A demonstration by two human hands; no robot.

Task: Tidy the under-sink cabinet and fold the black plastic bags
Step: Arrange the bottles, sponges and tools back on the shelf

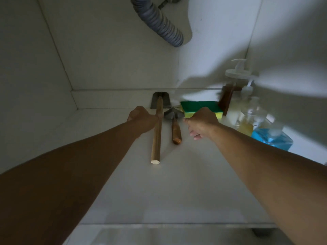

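White cabinet floor (pixel 177 183) under the sink, dim; corrugated drain hose (pixel 159 22) hangs overhead at the back. Tools look already lined up: long wooden-handled scraper (pixel 157 131), short trowel (pixel 174 124) just beside it, sponges (pixel 200 106) and pump bottles (pixel 247 110) to the right, blue liquid bottle (pixel 272 138) nearest the front. Black plastic bags: none in view, so folding appears still to do. Left hand (pixel 141 117) touches the long handle, grip hidden. Right hand (pixel 203 121) near the sponges, fingers hidden; cannot tell whether it grasps anything.
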